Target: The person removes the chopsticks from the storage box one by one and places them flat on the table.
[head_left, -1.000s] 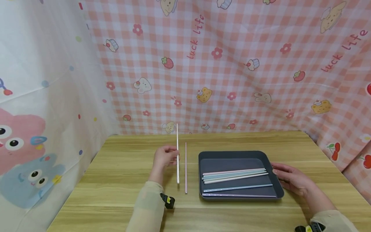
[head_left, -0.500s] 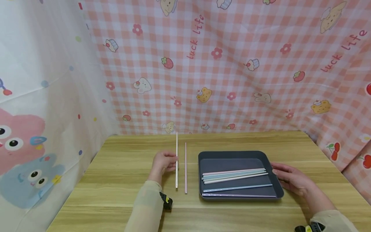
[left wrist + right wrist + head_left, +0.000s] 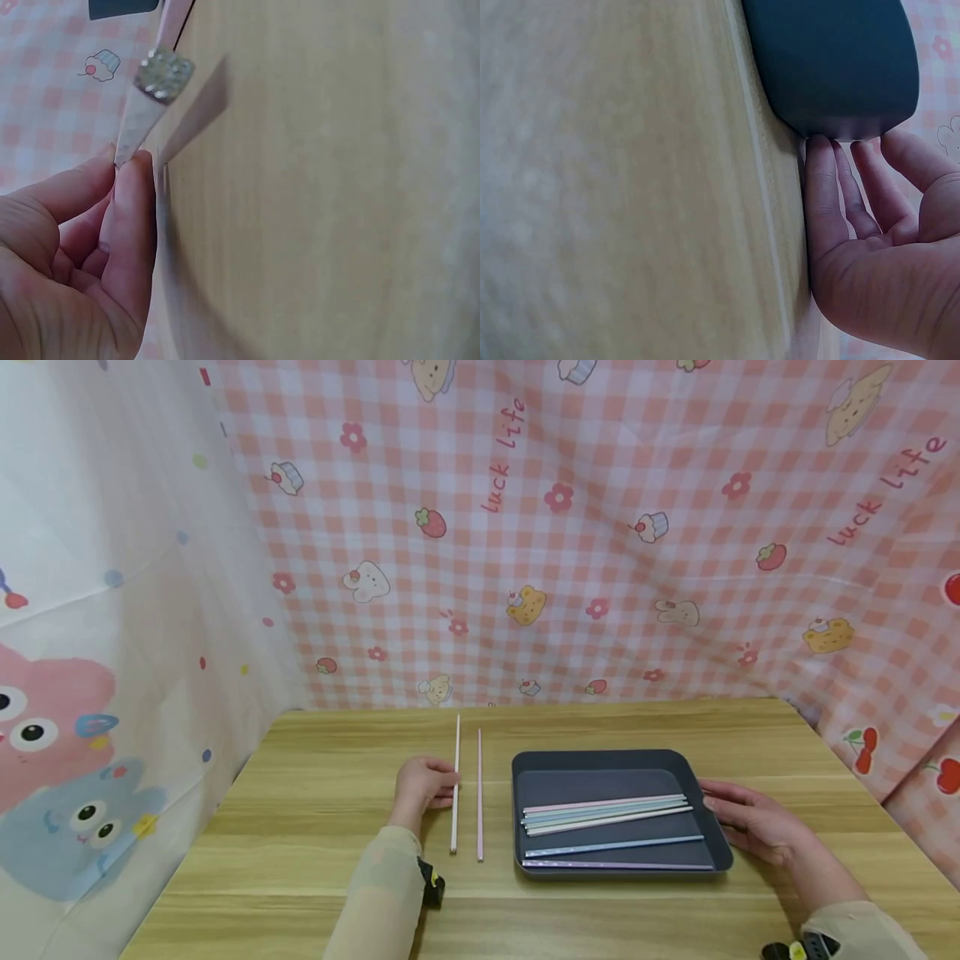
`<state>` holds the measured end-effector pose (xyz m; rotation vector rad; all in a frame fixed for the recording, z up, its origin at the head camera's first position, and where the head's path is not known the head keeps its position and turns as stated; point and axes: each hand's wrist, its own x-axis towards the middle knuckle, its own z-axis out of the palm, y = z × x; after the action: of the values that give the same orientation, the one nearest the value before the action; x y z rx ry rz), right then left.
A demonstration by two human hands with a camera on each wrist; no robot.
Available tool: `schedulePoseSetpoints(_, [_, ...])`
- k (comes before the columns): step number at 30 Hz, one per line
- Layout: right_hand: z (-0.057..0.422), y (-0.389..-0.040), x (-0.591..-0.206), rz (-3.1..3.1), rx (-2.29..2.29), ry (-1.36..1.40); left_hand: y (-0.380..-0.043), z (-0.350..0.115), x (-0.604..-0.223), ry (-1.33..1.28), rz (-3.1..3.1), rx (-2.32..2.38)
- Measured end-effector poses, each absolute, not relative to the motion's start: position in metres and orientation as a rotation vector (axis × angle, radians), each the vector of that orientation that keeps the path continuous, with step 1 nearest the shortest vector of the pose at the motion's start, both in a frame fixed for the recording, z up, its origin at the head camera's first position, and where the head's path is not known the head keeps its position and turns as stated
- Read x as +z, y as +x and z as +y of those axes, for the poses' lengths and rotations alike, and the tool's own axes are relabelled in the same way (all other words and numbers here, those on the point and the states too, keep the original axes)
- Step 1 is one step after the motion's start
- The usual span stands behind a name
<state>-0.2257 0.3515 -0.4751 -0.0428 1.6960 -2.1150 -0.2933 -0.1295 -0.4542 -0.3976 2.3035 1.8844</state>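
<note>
Between the thumb and fingers of my left hand (image 3: 424, 783) is a whitish chopstick (image 3: 455, 810), pinched near its middle and pointing away from me. In the left wrist view its silvery end (image 3: 163, 75) is close to the camera, and a shadow falls on the wood beside it. A pink chopstick (image 3: 481, 802) lies just to its right on the table. My right hand (image 3: 761, 822) touches the right outer wall of a dark grey tray (image 3: 600, 762) with its fingertips (image 3: 821, 150). Several pink, blue and white chopsticks (image 3: 607, 815) lie bunched in the tray.
Nearer the tray's front wall, a blue chopstick (image 3: 615, 846) and a purple chopstick (image 3: 615, 865) lie apart from the bunch. The wooden table (image 3: 300, 860) ends at the back against a pink checked cloth (image 3: 487, 568). A white printed cloth (image 3: 135, 568) hangs at the left.
My left hand has lowered the whitish chopstick toward the table and slightly toward me, beside the pink one. The right hand and tray have stayed in place.
</note>
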Motion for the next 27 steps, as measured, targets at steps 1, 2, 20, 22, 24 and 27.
schedulePoseSetpoints(1, [0.3512, -0.2257, -0.4748, 1.7, -2.113, -0.039, -0.2939, -0.1295, -0.4552, -0.404, 2.314, 1.874])
schedulePoseSetpoints(2, [0.3509, -0.2258, -0.4746, 1.703, -2.111, -0.035, -0.295, -0.1294, -0.4573, -0.42, 2.328, 1.859])
schedulePoseSetpoints(20, [0.3501, -0.2262, -0.4745, 1.722, -2.1, -0.023, -0.2938, -0.1279, -0.4597, -0.416, 2.417, 1.777])
schedulePoseSetpoints(22, [0.3501, -0.2261, -0.4748, 1.727, -2.098, -0.019, -0.2931, -0.1276, -0.4593, -0.407, 2.43, 1.764])
schedulePoseSetpoints(24, [0.3502, -0.226, -0.4749, 1.735, -2.094, -0.012, -0.2927, -0.1268, -0.4586, -0.401, 2.438, 1.753])
schedulePoseSetpoints(27, [0.3503, -0.2259, -0.4749, 1.744, -2.087, -0.002, -0.2924, -0.126, -0.458, -0.392, 2.455, 1.733])
